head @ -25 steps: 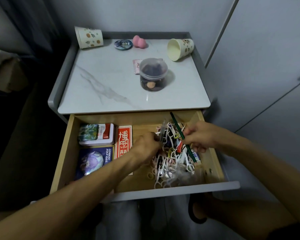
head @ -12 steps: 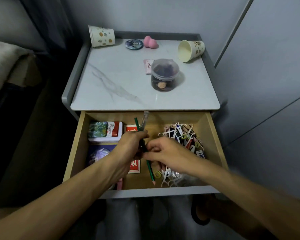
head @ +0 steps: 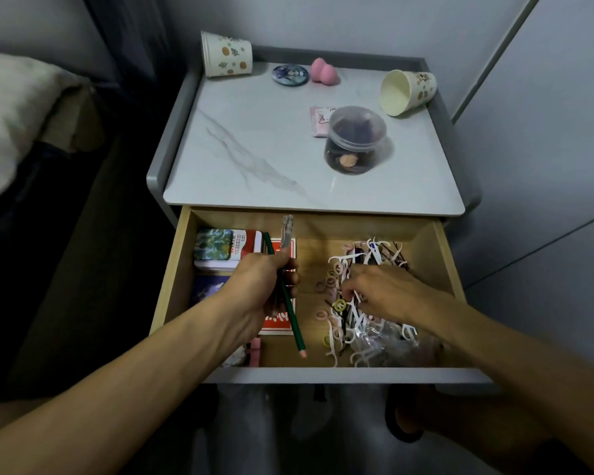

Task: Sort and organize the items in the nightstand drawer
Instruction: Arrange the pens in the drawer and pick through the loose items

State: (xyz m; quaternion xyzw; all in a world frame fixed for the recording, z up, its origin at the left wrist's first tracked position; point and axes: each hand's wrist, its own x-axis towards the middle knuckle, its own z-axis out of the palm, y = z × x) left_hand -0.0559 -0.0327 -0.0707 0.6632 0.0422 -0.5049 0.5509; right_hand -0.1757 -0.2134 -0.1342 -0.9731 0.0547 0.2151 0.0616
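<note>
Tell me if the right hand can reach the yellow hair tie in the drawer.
Probably yes. The right hand rests in the pile, fingers just beside the yellow hair tie, which lies on top, uncovered. The left hand grips the green pencil, clear of it.

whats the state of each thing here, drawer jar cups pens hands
drawer, pulled open
jar, upright, lid on
right cup, tipped on its side, empty
green pencil, gripped in left hand
clear pen, in the same grip
right hand, fingers down in the pile of floss picks and hair ties, grasp unclear
</note>
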